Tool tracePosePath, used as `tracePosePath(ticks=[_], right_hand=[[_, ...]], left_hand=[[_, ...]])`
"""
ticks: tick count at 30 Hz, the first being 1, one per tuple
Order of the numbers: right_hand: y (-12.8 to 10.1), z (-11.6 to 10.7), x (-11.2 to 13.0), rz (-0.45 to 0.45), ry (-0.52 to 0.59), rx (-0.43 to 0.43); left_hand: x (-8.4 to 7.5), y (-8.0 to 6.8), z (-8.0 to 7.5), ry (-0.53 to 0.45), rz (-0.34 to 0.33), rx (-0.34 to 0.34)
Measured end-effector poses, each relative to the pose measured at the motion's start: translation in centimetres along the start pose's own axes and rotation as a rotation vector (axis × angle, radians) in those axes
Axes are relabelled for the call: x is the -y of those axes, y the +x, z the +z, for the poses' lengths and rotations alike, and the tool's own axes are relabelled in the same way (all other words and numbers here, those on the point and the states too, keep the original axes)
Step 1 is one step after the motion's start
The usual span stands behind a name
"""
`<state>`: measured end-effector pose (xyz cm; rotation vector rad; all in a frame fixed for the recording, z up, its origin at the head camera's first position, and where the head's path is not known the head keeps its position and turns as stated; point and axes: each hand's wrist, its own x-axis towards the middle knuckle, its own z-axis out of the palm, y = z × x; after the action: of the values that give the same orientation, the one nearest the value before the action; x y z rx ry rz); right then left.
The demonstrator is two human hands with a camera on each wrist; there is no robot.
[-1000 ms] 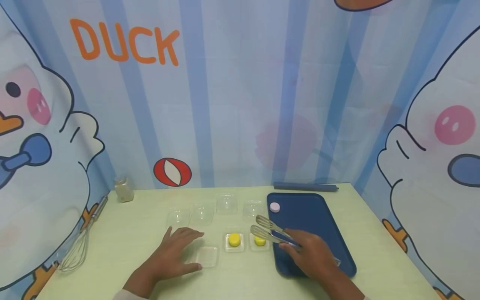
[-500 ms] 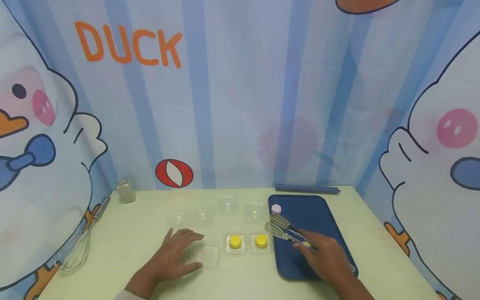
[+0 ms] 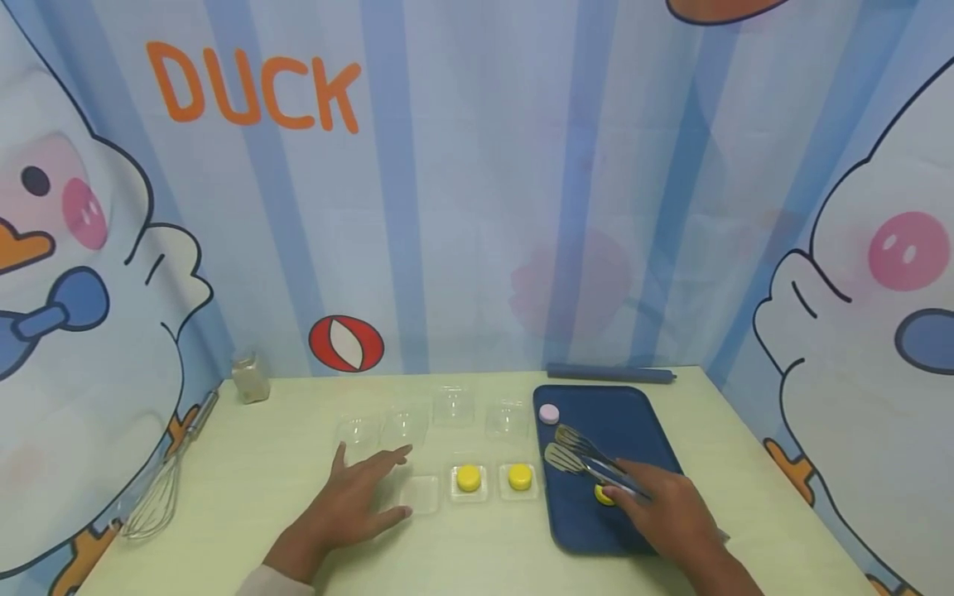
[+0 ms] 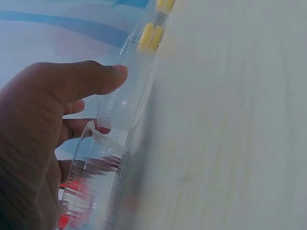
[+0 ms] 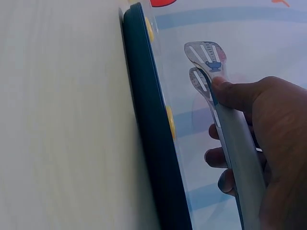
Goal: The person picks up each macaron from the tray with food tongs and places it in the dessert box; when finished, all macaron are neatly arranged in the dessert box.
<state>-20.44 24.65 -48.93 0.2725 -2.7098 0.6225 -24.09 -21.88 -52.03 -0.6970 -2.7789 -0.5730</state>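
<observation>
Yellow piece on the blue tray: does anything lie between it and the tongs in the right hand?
Nothing visible does. The yellow piece lies on the blue tray beside the right hand, just under the tongs.

Open table (image 3: 261, 472) left of clear cups (image 3: 406, 426); whisk (image 3: 160, 488) at far-left edge.

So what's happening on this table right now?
A person's right hand holds metal tongs over a dark blue tray, which carries a yellow piece near the hand and a pale pink one at its far corner. The left hand rests flat beside an empty clear cup. Next to it, two clear cups each hold a yellow piece. More clear cups sit behind them.
</observation>
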Motion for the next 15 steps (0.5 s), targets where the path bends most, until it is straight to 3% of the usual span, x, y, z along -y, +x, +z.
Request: tracePosePath(ticks=[5,11,15], right_hand=[[-0.2,-0.4,-0.8,-0.007,-0.001,-0.003],[-0.4,-0.9,-2.2,-0.102,0.027,-0.089],[-0.7,-1.5,-3.3,-0.124,0.023,-0.099]], left_hand=[[-0.2,0.3,-0.2,0.009,-0.021,0.027],[-0.1,0.4,-0.5,0.032,-0.039,0.045],[-0.2,0.4,-0.4,0.021,-0.059,0.054]])
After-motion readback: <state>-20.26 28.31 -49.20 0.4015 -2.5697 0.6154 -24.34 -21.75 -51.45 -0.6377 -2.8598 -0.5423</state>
